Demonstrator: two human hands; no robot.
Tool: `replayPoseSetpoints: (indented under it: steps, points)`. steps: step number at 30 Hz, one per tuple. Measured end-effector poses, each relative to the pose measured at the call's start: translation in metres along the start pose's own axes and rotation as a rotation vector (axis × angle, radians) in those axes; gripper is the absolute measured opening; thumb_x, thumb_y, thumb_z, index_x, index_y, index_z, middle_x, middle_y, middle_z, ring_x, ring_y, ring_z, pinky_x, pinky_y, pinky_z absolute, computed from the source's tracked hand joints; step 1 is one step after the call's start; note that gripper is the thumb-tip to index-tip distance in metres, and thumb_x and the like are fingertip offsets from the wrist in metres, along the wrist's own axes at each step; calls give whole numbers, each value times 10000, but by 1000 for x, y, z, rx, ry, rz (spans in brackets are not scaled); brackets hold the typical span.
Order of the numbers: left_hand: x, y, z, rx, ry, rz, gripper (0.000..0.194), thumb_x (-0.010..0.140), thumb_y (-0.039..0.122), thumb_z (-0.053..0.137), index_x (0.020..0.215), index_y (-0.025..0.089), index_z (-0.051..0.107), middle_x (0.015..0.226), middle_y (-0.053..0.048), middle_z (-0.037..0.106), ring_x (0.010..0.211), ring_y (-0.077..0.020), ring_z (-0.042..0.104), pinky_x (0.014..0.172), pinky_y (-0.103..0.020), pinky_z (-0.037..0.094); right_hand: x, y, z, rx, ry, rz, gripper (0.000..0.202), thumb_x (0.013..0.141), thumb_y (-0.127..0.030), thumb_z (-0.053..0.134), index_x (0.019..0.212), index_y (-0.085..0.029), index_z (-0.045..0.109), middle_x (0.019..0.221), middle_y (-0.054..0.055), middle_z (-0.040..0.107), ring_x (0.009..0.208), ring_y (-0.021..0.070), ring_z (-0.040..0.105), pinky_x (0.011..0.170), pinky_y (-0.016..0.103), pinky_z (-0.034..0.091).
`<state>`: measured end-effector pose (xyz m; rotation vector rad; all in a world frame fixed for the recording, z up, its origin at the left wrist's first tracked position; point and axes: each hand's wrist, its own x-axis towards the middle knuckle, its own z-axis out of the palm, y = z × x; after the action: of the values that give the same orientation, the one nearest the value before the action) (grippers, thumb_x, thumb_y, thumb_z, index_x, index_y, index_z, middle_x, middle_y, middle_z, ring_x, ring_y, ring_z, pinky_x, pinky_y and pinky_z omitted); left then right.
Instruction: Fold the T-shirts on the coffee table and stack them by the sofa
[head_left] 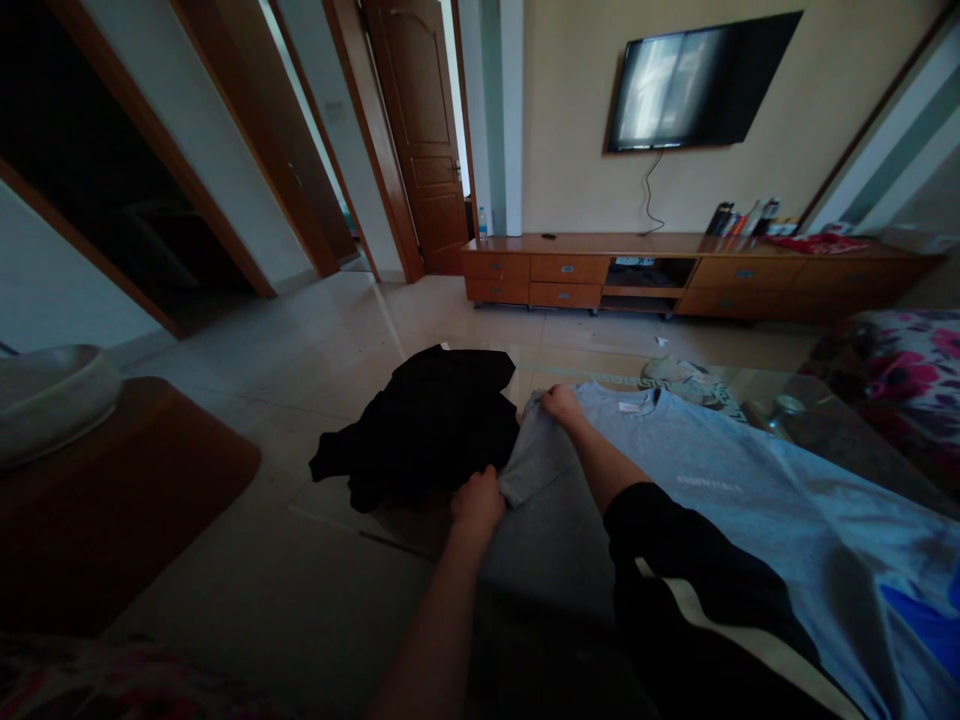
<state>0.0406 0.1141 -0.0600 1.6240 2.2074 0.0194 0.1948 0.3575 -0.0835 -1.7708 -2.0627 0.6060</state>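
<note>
A grey-blue T-shirt (pixel 720 470) lies spread over a low glass-topped table, its neckline toward the far side. My left hand (pixel 478 502) is closed on the near corner of its left sleeve. Farther away, my right hand (pixel 562 405) grips the same shirt near the shoulder end of that sleeve. The sleeve (pixel 529 455) stretches between both hands. Just left of it, a heap of black clothing (pixel 435 425) rests on the table, touched by neither hand.
A wash basin (pixel 56 400) or bowl stands on a brown surface (pixel 150 480) at left. Beyond the table are a long wooden TV cabinet (pixel 566 268) and a wall TV (pixel 701 85). Flowered fabric (pixel 907 370) is at right, a blue item (pixel 922 620) near the lower right edge.
</note>
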Motion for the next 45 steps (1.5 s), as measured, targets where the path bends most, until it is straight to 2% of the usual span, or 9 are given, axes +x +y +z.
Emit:
replayPoseSetpoints:
  steps: [4,7,11,15,21,26,31,36,45]
  points:
    - [-2,1,-4,-90,59,127,395,868,96,517,1234,236,565,1178,-129,672,1047,-239,664,855,-304,479,-2,-5,-2,59,-47,-88,692,785,-139,629,1468,-195,535,1283,130,686,1228,236,622,1068,333,444]
    - [2,2,-4,-237,48,204,345,812,85,587,1122,233,617,1118,-93,686,1009,-220,651,836,-271,464,1,-12,2,126,-135,-168,576,736,-80,615,1288,-217,703,1126,66,762,1184,225,649,1072,321,457]
    - [11,7,-2,-363,45,109,124,926,175,524,916,202,645,1046,-88,717,991,-206,659,839,-266,459,6,-18,11,208,-150,-143,444,797,-103,554,1180,-187,762,1044,72,786,1026,221,719,964,334,539]
    - [13,5,0,-386,73,40,194,973,162,485,1137,184,586,1101,-110,725,992,-184,676,815,-251,456,5,-16,16,238,-101,-97,577,884,-148,487,1454,-161,573,1148,92,759,974,187,723,913,331,559]
    - [6,3,2,-226,-9,-59,281,934,118,527,1211,145,566,1185,-187,699,1069,-237,691,843,-284,467,-14,-8,16,88,-89,-57,629,892,-281,622,1509,-237,510,1594,164,422,1411,343,445,1139,550,369]
    - [5,2,3,-187,56,-43,220,990,300,526,1122,146,612,1203,-205,674,1141,-289,664,894,-331,469,-30,-15,13,-122,-38,-220,677,922,-207,542,1560,-387,405,1707,68,201,1470,377,313,1120,638,318]
    - [1,-4,-5,-181,30,38,350,849,248,726,1152,175,565,1212,-161,658,1140,-269,650,916,-305,460,-32,-21,10,-310,-107,-345,413,923,-192,544,1287,-339,673,1682,26,282,1448,350,327,1118,583,319]
    - [-10,-11,-16,-206,-113,273,523,718,13,681,1167,210,501,1257,-117,575,1106,-211,630,896,-258,462,-41,-23,15,-265,5,-251,558,937,-270,574,1486,-299,478,1631,124,329,1419,340,357,1097,546,349]
    - [-10,-23,-1,-243,39,404,452,722,-19,603,1099,221,537,1198,-83,592,1120,-208,594,955,-279,437,-107,-20,3,-180,120,-162,561,906,-229,544,1459,-241,451,1507,156,399,1325,319,417,1023,445,403]
